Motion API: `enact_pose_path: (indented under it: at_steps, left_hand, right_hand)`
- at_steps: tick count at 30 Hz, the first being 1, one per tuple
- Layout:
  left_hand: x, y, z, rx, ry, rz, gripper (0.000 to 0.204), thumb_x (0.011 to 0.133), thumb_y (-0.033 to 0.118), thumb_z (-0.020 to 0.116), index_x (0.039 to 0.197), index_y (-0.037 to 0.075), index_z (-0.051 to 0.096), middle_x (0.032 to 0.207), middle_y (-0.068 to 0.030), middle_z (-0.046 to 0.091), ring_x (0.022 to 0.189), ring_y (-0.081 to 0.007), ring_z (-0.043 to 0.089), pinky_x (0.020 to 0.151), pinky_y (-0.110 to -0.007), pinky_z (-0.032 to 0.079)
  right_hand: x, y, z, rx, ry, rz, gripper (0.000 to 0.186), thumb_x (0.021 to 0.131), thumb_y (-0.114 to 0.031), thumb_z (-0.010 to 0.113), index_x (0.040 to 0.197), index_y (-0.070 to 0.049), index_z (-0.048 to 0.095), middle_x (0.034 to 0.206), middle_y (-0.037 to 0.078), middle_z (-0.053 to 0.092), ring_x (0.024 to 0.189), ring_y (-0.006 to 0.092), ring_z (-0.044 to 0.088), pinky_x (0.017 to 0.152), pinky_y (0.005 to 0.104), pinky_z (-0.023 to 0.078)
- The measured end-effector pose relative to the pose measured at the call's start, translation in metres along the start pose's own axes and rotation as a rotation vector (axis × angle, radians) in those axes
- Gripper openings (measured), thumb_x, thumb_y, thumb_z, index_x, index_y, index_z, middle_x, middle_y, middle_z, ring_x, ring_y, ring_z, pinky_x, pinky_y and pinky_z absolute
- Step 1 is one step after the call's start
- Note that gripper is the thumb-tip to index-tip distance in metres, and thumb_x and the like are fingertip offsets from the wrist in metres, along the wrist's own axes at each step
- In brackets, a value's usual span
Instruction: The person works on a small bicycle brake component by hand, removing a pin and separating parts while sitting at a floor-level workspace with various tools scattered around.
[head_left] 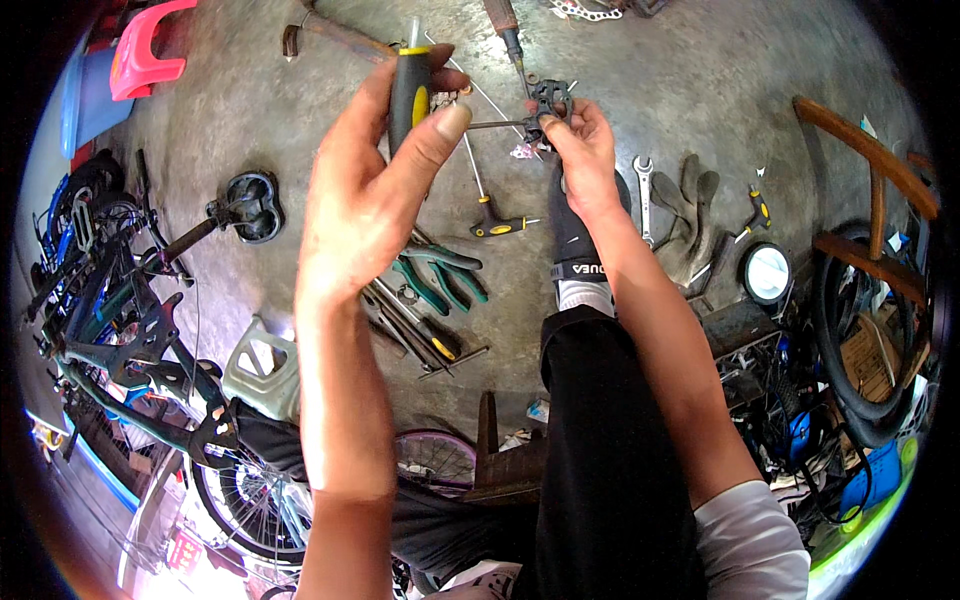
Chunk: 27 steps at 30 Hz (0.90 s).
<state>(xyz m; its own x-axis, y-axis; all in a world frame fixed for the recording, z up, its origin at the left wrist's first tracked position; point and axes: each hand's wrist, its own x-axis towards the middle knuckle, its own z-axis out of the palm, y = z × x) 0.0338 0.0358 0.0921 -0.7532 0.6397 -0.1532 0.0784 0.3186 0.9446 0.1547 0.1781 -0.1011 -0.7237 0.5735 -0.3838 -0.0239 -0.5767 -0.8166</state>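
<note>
My left hand is curled around the black-and-yellow handle of a T-handle hex key, its thumb on the near side. The tool's thin shaft runs sideways to a small dark metal bicycle part. My right hand pinches that part between thumb and fingers, just above my dark shoe. Exactly how the shaft's tip meets the part cannot be made out. Just beyond the part lies a screwdriver with a worn brown handle. A second T-handle hex key rests on the floor between my arms.
Green-handled pliers lie beside my left forearm. A spanner, grey gloves and a small T-handle tool lie right of my foot. Bicycles and a saddle occupy the left; wooden framework and tyres the right.
</note>
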Motion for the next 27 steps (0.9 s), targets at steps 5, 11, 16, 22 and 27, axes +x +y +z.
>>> enact_pose_path:
  at_steps: [5, 11, 16, 22, 27]
  left_hand:
    - [0.008, 0.024, -0.015, 0.954, 0.021, 0.523, 0.041, 0.078, 0.001, 0.073, 0.116, 0.018, 0.071, 0.127, -0.0073, 0.064, 0.115, -0.0304, 0.059, 0.097, -0.040, 0.048]
    - [0.003, 0.007, 0.001, 0.926, 0.225, 0.664, 0.038, 0.072, -0.005, 0.071, 0.101, 0.020, 0.076, 0.131, -0.0083, 0.061, 0.119, -0.0296, 0.056, 0.088, -0.038, 0.053]
    - [-0.004, 0.001, 0.013, 0.762, 0.258, 0.581, 0.039, 0.072, -0.009, 0.066, 0.105, 0.010, 0.073, 0.127, -0.0107, 0.063, 0.115, -0.0299, 0.059, 0.090, -0.036, 0.051]
    - [-0.001, 0.000, 0.011, 0.769, 0.271, 0.616, 0.040, 0.072, -0.011, 0.067, 0.106, 0.008, 0.073, 0.110, -0.0100, 0.068, 0.105, -0.0292, 0.064, 0.092, -0.038, 0.051]
    - [-0.008, 0.008, 0.013, 0.775, 0.291, 0.639, 0.035, 0.075, -0.008, 0.071, 0.105, 0.008, 0.073, 0.103, -0.0097, 0.068, 0.100, -0.0286, 0.064, 0.091, -0.038, 0.050]
  right_hand:
    - [0.001, 0.000, -0.002, 0.007, 0.001, 0.025, 0.022, 0.091, -0.001, 0.063, 0.110, 0.001, 0.053, 0.108, 0.013, 0.070, 0.092, 0.0130, 0.065, 0.082, 0.0277, 0.052]
    - [0.002, -0.002, 0.002, 0.003, 0.013, 0.023, 0.021, 0.092, -0.002, 0.062, 0.110, 0.001, 0.052, 0.111, 0.014, 0.070, 0.091, 0.0126, 0.065, 0.080, 0.0280, 0.053]
    - [0.000, -0.006, 0.003, 0.013, 0.015, 0.047, 0.023, 0.092, -0.001, 0.063, 0.111, 0.001, 0.052, 0.110, 0.014, 0.071, 0.091, 0.0127, 0.065, 0.079, 0.0277, 0.053]
    - [0.000, -0.004, -0.002, 0.032, -0.027, 0.047, 0.023, 0.092, -0.002, 0.062, 0.112, 0.002, 0.052, 0.111, 0.014, 0.070, 0.093, 0.0128, 0.065, 0.081, 0.0278, 0.052]
    - [0.002, -0.001, -0.005, 0.039, -0.050, 0.024, 0.024, 0.092, -0.004, 0.063, 0.113, 0.002, 0.053, 0.111, 0.014, 0.070, 0.091, 0.0126, 0.065, 0.077, 0.0279, 0.054]
